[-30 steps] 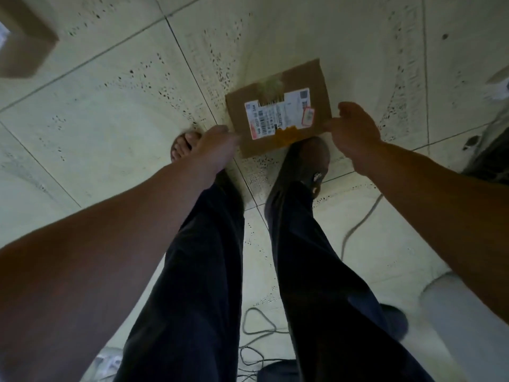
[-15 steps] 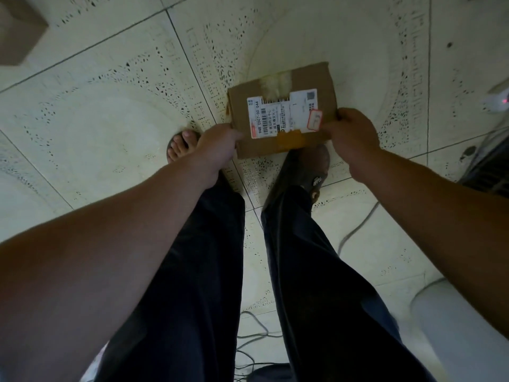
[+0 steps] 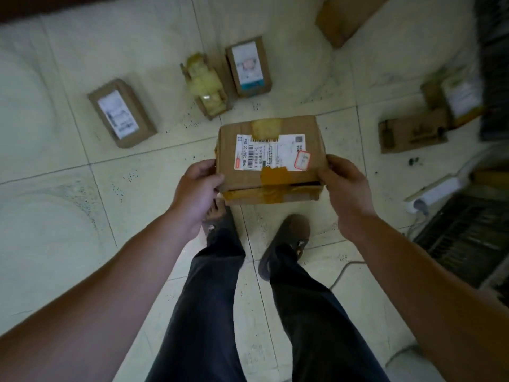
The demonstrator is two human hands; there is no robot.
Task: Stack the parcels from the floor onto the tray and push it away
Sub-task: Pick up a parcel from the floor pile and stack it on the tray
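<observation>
A brown cardboard parcel (image 3: 268, 158) with a white shipping label and orange tape is held above the tiled floor, in front of my legs. My left hand (image 3: 197, 188) grips its left end with the thumb over the top edge. Its right end is gripped by my right hand (image 3: 345, 184). Several other parcels lie on the floor beyond: a labelled box (image 3: 121, 113) at left, a yellow-taped one (image 3: 205, 85), a blue-labelled one (image 3: 249, 66), a flat brown one (image 3: 411, 130) and a labelled one (image 3: 457, 99) at right. No tray is in view.
A large carton (image 3: 347, 17) lies at the top right. A dark grille (image 3: 465, 232) and a white power strip (image 3: 435, 190) with a cable sit at the right. My two feet stand on the tiles below the held parcel.
Both hands have lifted the parcel off the floor near my feet, and my head has tilted up, bringing the other parcels into view.
</observation>
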